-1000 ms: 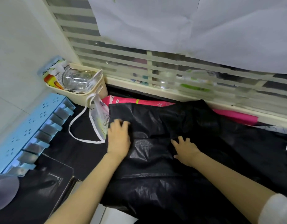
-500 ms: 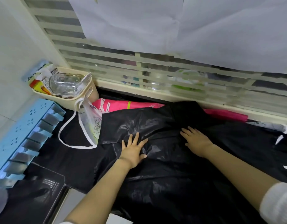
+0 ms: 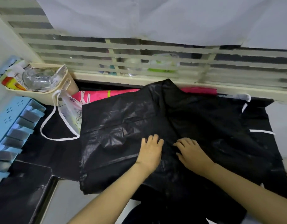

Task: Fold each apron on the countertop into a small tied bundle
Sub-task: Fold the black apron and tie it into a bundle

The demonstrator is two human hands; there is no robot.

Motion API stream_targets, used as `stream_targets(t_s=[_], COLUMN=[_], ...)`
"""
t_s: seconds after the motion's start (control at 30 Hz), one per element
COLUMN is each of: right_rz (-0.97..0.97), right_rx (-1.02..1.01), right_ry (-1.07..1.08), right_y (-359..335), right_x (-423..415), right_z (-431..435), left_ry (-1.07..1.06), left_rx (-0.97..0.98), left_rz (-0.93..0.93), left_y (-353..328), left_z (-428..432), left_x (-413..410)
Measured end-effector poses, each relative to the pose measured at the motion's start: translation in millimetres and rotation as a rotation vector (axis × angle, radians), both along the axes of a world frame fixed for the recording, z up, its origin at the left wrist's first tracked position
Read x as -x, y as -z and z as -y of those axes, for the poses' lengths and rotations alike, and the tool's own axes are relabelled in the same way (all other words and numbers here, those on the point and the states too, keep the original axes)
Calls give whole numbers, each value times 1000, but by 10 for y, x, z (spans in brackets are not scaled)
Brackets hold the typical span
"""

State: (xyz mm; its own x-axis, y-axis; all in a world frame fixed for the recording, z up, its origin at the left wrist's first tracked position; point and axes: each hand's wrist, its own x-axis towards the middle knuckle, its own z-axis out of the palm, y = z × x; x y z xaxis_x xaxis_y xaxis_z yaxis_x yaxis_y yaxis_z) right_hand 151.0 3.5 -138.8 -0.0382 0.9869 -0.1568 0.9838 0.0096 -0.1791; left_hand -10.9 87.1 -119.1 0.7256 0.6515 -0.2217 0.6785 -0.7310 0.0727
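L hand (image 3: 150,150), R hand (image 3: 190,152) mid apron (image 3: 123,120) (bare countertop (image 3: 58,152) left)

Left hand (image 3: 150,152): one second ago it lay at the upper left edge of the black apron (image 3: 123,126), beside the clear white-trimmed apron (image 3: 70,113). Half a second ago it was spread flat left of centre. It now rests palm down at the middle of the sheet.

Right hand (image 3: 192,153): previously well apart from the left and nearer the window. It is now drawn back, palm down, just beside the left hand. The gap between the hands has narrowed.
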Motion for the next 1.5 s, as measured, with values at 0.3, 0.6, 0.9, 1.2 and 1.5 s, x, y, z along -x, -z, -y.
stream_targets(t_s=[0.3, 0.6, 0.9, 1.2, 1.5], right_rz=[-126, -183, -31, 11, 276], right_rx=[-113, 79, 237, 39, 223], right_ry=[-74, -216, -211, -307, -188], right_y=[116, 131, 103, -107, -153], right_x=[-535, -933, -837, -808, -972], right_z=[989, 1886, 2026, 1962, 1903], left_ry=[144, 17, -183, -406, -486], left_rx=[-55, 114, 79, 13, -122], left_rz=[159, 50, -118, 81, 62], left_y=[202, 254, 322, 143, -91], left_z=[1081, 1960, 2640, 2848, 2736], left_x=[-334, -498, -782, -1139, -595])
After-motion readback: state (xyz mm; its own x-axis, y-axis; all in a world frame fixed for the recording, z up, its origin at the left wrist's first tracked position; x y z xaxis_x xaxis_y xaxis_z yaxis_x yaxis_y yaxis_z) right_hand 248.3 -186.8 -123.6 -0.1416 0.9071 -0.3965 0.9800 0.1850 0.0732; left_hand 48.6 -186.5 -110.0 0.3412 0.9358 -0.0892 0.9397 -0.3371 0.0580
